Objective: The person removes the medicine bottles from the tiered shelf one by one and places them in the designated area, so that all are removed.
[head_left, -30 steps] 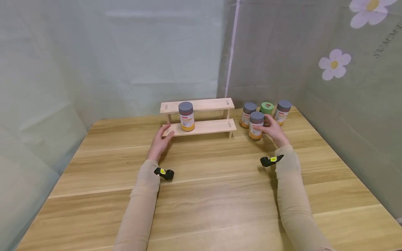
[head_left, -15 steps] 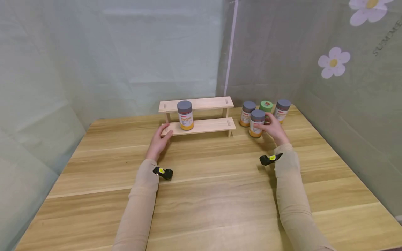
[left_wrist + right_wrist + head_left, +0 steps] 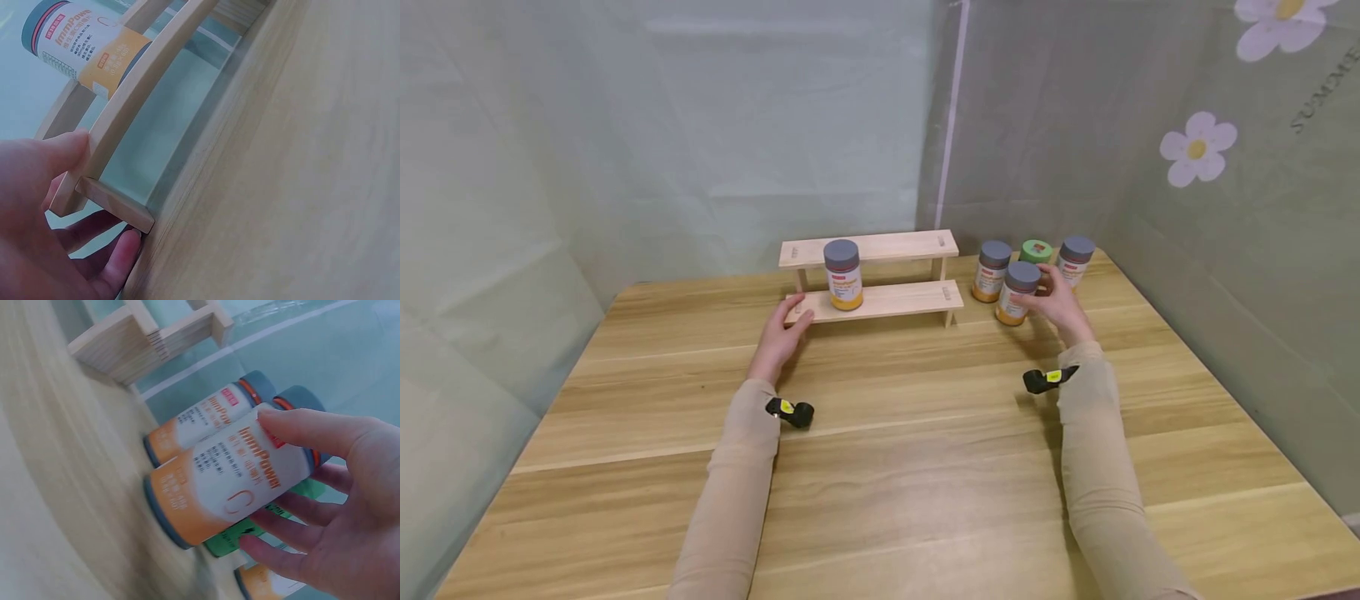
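Jars with grey lids stand grouped at the right end of the wooden table (image 3: 925,467), and the right hand (image 3: 1060,302) has its thumb and fingers wrapped round the nearest jar (image 3: 1017,292), just off the right end of the rack. From the right wrist view that jar's bottom rim seems tipped a little off the tabletop, though the blur there makes it hard to be sure. Its white and orange label reads something like "ImmPower" in orange letters, with small lines of print beneath that are too fine to make out, and a little red tag sits near the lid. Touching it or just behind stands a second grey-lidded jar (image 3: 991,271) with the same label; a green-lidded jar (image 3: 1036,251) with a green label stands behind the held one, and another grey-lidded jar (image 3: 1075,258) stands furthest right.

Across the table, the left hand (image 3: 782,333) holds the left end of the two-tier wooden rack (image 3: 880,302), thumb on top of the lower board and fingers curled under the end piece. One shelved jar (image 3: 842,275) stands upright on that lower board, its label showing the same "ImmPower" lettering. On the right-hand wall a backdrop carries printed flowers (image 3: 1198,147) and lettering cut off by the frame edge.
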Tool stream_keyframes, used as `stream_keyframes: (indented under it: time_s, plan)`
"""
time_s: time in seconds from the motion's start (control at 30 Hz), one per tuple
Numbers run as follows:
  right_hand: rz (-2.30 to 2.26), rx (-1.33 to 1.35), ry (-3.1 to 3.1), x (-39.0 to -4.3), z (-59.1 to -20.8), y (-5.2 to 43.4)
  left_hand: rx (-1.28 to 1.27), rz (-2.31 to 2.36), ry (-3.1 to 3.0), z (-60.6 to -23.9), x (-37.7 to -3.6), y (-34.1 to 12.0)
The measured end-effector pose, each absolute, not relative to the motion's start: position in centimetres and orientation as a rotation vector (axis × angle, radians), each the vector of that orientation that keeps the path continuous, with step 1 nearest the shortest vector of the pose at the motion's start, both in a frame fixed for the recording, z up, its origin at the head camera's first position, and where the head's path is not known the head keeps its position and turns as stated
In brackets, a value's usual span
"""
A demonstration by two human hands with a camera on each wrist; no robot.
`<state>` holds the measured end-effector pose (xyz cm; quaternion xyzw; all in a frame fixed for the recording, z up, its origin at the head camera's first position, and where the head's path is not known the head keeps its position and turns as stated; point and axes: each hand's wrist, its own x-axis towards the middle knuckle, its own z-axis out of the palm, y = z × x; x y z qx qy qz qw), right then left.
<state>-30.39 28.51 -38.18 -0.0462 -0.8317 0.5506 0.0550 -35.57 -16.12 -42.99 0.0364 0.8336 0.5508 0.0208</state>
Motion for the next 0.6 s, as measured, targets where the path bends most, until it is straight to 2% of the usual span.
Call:
stream_keyframes:
  time_s: [0.6]
  plan:
    - [1.508,-0.232,-2.38,-29.4,-35.3,27.7,0.084,1.717,2.58,-42.9,-35.6,-16.0]
